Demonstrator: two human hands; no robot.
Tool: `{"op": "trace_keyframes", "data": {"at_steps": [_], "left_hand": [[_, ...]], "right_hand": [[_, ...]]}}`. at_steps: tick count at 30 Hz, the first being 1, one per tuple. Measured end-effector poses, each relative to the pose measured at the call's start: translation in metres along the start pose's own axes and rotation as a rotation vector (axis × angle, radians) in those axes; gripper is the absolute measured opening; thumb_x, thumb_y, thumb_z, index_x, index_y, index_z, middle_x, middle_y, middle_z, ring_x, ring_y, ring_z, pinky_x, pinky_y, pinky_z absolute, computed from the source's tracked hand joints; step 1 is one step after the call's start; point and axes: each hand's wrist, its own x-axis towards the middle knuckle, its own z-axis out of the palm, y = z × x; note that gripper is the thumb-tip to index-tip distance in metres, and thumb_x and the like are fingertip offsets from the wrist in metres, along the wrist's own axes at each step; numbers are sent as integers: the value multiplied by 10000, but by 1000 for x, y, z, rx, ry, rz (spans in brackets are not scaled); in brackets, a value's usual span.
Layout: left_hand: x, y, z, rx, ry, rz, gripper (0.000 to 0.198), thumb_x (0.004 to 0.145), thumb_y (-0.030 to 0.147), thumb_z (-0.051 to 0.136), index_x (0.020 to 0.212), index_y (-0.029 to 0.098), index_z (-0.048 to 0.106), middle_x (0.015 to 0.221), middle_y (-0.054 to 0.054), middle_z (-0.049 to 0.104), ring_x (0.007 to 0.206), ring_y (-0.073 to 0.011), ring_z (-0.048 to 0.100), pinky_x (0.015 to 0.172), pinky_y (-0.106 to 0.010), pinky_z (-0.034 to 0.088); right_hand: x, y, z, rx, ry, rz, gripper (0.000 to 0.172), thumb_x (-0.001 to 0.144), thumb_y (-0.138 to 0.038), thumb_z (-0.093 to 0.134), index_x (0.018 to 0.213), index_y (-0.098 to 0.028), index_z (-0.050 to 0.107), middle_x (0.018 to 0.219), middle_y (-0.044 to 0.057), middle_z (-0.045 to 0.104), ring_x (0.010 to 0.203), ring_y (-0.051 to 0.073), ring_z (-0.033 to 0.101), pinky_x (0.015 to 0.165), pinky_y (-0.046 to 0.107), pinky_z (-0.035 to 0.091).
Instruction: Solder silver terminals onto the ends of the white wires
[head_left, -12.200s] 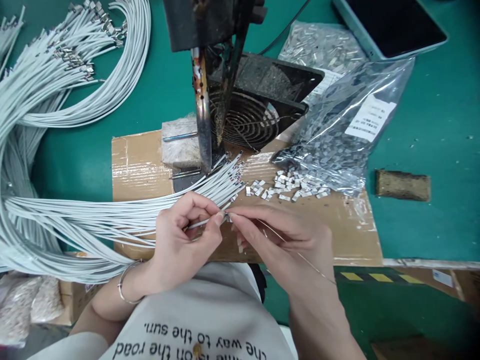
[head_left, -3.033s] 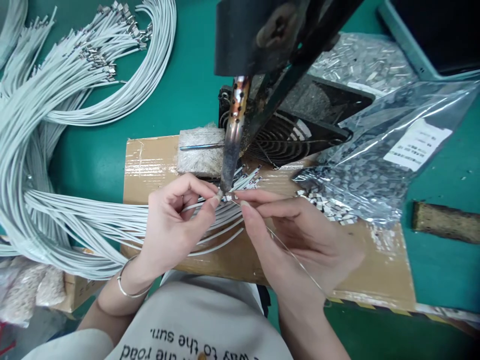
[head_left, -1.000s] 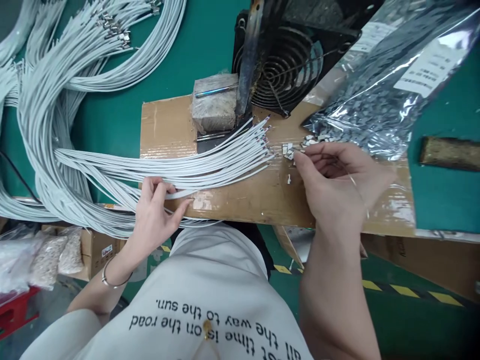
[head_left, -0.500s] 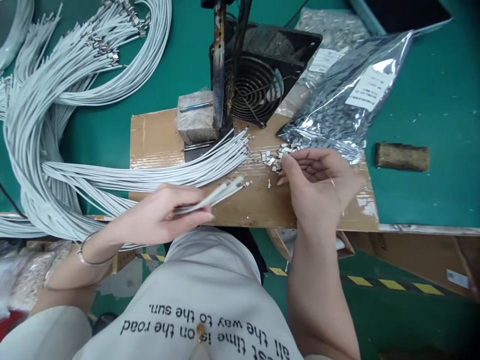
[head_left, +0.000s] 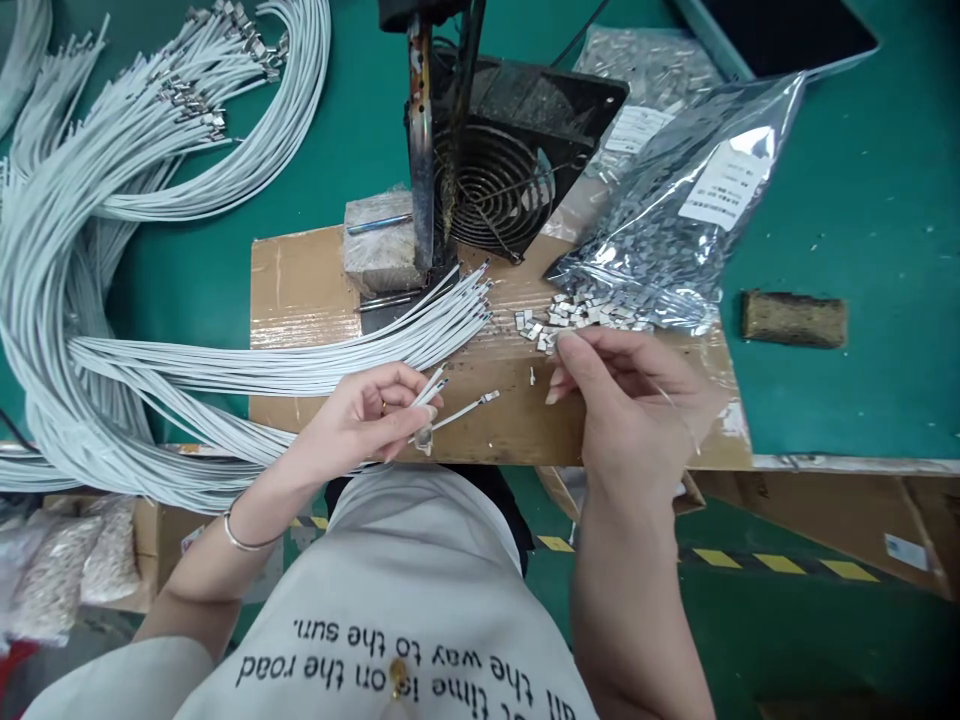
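My left hand (head_left: 379,415) is closed around a few thin white cables (head_left: 429,390), whose free ends stick out past the thumb. One cable among them reaches farther right and has a small metal connector (head_left: 489,397) on its tip. My right hand (head_left: 630,385) has its thumb and forefinger pinched together at the near edge of a pile of small white-and-silver connectors (head_left: 585,312); whatever lies between the fingertips is too small to make out. Just beyond my left hand, a thick bundle of white cables (head_left: 360,350) rests on the cardboard sheet (head_left: 517,420).
A black fan (head_left: 499,185) and a metal stand (head_left: 421,150) rise behind the cardboard. Beside them sit a wrapped block (head_left: 382,240) and a silvery bag of connectors (head_left: 667,215). A brown block (head_left: 795,318) lies right; coiled white cables (head_left: 75,230) fill the left.
My left hand has turned and shifted slightly right, and the cables in it have spread, with one apart from the others. My right hand has come slightly nearer to me, still pinched.
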Motion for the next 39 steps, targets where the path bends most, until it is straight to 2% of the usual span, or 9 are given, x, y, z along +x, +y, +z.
{"op": "trace_keyframes", "data": {"at_steps": [3, 8, 11, 16, 20, 24, 29, 34, 39], "left_hand": [[-4, 1, 4, -37, 101, 14, 318, 883, 429, 820, 879, 166, 641, 673, 26, 622, 430, -24, 322, 403, -179, 249], [-13, 5, 10, 73, 257, 85, 262, 859, 357, 847, 818, 159, 680, 644, 14, 647, 493, -59, 458, 442, -177, 326], [-16, 5, 11, 52, 264, 134, 237, 888, 350, 827, 823, 159, 703, 632, 21, 635, 500, -62, 468, 462, -181, 354], [-18, 4, 9, -43, 194, 147, 254, 936, 336, 796, 790, 156, 691, 644, 21, 634, 483, -45, 428, 460, -177, 343], [-17, 5, 9, -129, 155, 134, 257, 944, 315, 795, 777, 155, 683, 648, 23, 641, 499, -38, 451, 487, -163, 369], [-17, 6, 11, -161, 146, 130, 238, 944, 277, 797, 778, 152, 682, 638, 37, 625, 505, -28, 431, 500, -147, 365], [-14, 4, 14, -170, 170, 140, 222, 840, 144, 874, 764, 154, 665, 631, 55, 627, 538, -31, 459, 524, -132, 372], [-15, 2, 13, -155, 181, 158, 227, 848, 153, 863, 762, 157, 653, 727, 21, 716, 618, -57, 567, 598, -148, 458], [-15, 1, 13, -137, 173, 173, 241, 861, 163, 856, 762, 164, 637, 745, 21, 730, 618, -59, 581, 600, -155, 461]], "right_hand": [[-14, -9, 2, 1, -63, 43, 68, 756, -178, 869, 759, -229, 824, 598, -27, 706, 437, 113, 575, 417, 267, 504], [-34, -23, 12, -1, -229, 145, 100, 781, -155, 841, 785, -255, 842, 563, -56, 682, 405, 89, 548, 377, 216, 472], [-40, -27, 18, 49, -350, 188, 98, 813, -166, 822, 804, -258, 853, 601, -49, 683, 427, 75, 529, 381, 201, 454], [-45, -30, 26, 138, -489, 213, 159, 862, -154, 783, 920, -271, 875, 714, -25, 726, 462, 58, 514, 395, 192, 422], [-46, -34, 30, 207, -505, 221, 229, 864, -96, 765, 923, -288, 875, 740, -25, 736, 499, 55, 534, 429, 191, 429], [-47, -35, 31, 178, -500, 179, 225, 885, -98, 752, 933, -283, 870, 772, -4, 762, 591, 95, 621, 493, 223, 487], [-49, -35, 30, 114, -494, 125, 214, 916, -114, 736, 963, -277, 868, 794, 3, 779, 645, 111, 657, 554, 242, 526], [-50, -36, 27, 99, -508, 119, 231, 922, -115, 729, 981, -284, 875, 798, 4, 772, 610, 94, 620, 539, 230, 507], [-49, -37, 27, 148, -516, 180, 257, 902, -110, 728, 962, -305, 885, 749, -10, 743, 517, 64, 529, 453, 201, 431]]}}
